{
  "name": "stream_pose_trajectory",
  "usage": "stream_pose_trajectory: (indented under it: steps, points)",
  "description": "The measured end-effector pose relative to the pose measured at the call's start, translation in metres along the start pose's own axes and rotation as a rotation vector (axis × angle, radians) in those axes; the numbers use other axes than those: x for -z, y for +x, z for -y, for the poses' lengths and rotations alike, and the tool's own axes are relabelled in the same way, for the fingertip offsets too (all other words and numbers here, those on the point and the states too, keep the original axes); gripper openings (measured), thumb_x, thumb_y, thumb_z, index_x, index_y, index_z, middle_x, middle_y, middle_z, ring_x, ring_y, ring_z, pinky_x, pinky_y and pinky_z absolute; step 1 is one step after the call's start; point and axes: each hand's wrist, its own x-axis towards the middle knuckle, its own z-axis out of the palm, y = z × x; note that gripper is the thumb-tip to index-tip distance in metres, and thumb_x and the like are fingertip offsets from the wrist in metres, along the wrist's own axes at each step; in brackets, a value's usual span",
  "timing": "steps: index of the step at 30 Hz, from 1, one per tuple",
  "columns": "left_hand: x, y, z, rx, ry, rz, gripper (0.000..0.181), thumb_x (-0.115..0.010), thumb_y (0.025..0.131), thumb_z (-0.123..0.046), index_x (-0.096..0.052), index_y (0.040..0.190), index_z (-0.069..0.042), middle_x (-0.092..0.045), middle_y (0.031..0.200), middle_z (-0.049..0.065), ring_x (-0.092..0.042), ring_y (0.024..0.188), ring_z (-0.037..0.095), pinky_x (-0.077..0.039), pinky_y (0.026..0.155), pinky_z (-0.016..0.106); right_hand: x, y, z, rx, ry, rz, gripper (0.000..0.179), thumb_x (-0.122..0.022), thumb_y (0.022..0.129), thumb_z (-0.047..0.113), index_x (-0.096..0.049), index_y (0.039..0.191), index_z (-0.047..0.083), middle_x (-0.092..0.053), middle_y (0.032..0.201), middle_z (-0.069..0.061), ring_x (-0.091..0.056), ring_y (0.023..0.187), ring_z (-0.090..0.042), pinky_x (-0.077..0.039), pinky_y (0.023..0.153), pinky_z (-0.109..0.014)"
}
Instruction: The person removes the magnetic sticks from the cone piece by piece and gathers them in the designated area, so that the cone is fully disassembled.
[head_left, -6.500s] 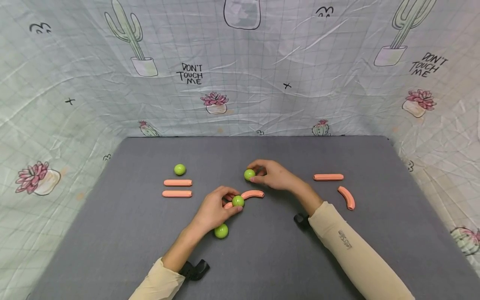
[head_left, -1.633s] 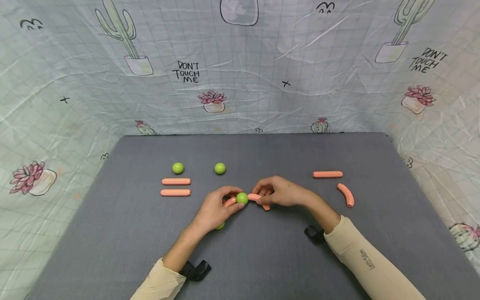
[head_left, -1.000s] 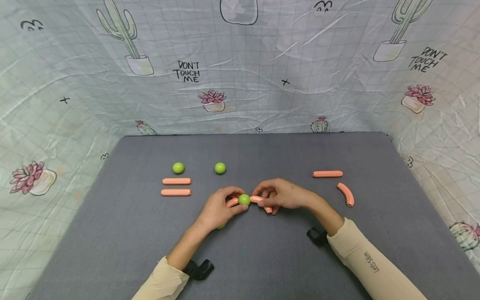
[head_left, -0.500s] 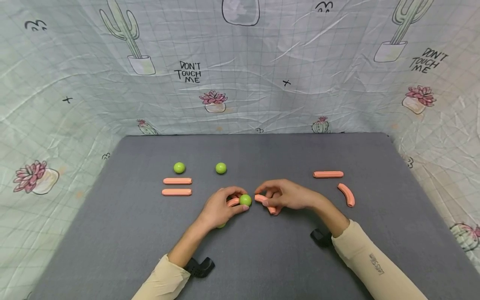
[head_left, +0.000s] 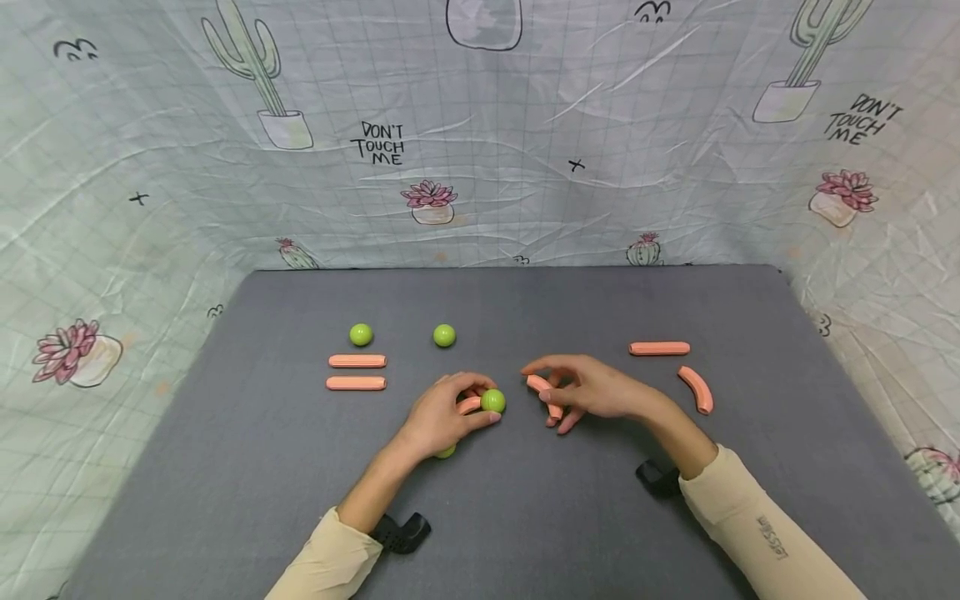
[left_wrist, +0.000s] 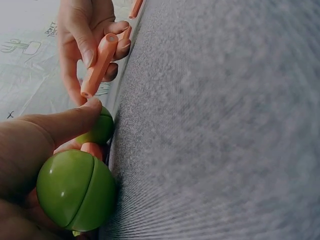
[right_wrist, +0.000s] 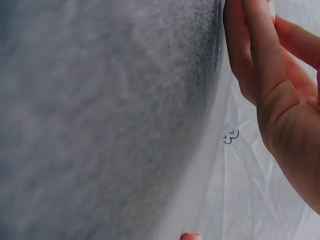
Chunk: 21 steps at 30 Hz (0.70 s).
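Observation:
My left hand point(head_left: 438, 417) holds a green ball point(head_left: 492, 401) between thumb and fingers, with an orange stick point(head_left: 468, 406) running back from it under the hand. A second green ball point(head_left: 446, 452) shows partly below that hand; the left wrist view has this nearer ball point(left_wrist: 75, 190) large, with the stick between the two balls. To the right, my right hand point(head_left: 600, 387) pinches a curved orange stick point(head_left: 537, 383), apart from the ball. Its end face, with a small round dot, shows on the stick point(left_wrist: 102, 62) in the left wrist view. The right wrist view hides it.
Two loose green balls lie at the back, one left point(head_left: 361, 335) and one nearer the middle point(head_left: 444, 336). Two straight orange sticks point(head_left: 356, 383) lie parallel at left. At right are a straight stick point(head_left: 659, 348) and a curved one point(head_left: 696, 390). A printed curtain surrounds the grey table point(head_left: 525, 517).
Earlier my right hand held a green ball, now on the table behind. Since then it has taken the curved stick off the left-held ball, drawn it rightward and turned it. The left hand has barely moved.

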Motion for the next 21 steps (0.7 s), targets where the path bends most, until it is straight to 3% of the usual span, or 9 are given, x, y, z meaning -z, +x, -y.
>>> stream_pose_trajectory:
  steps: [7, 13, 21]
  points:
    - [0.001, 0.0, 0.0, 0.001, 0.026, 0.016, 0.035, -0.087, 0.086, -0.033, -0.075, 0.118, -0.028, -0.072, 0.11, -0.008, -0.059, 0.097, 0.012, -0.047, 0.087, 0.033, 0.003, -0.009, -0.004, 0.002, 0.033, -0.059, 0.047, -0.058, 0.107, 0.011, -0.049, 0.153, 0.006, -0.058, 0.121, -0.031, -0.075, 0.091, -0.034, -0.065, 0.079, -0.046]
    - [0.0, -0.001, -0.001, -0.014, 0.025, -0.001, 0.032, -0.087, 0.086, -0.033, -0.075, 0.115, -0.028, -0.073, 0.109, -0.008, -0.059, 0.096, 0.011, -0.047, 0.084, 0.032, 0.008, -0.02, -0.008, -0.002, 0.044, -0.084, 0.061, -0.07, 0.098, 0.004, -0.046, 0.155, 0.005, -0.053, 0.129, -0.032, -0.077, 0.097, -0.035, -0.065, 0.082, -0.044]
    - [-0.001, -0.004, -0.001, -0.015, 0.016, -0.01, 0.032, -0.086, 0.087, -0.034, -0.075, 0.117, -0.028, -0.073, 0.108, -0.008, -0.058, 0.093, 0.01, -0.045, 0.083, 0.032, 0.017, -0.038, -0.012, -0.022, -0.101, -0.143, 0.078, -0.086, 0.086, 0.013, -0.049, 0.154, 0.014, -0.063, 0.131, -0.019, -0.076, 0.101, -0.022, -0.059, 0.082, -0.029]
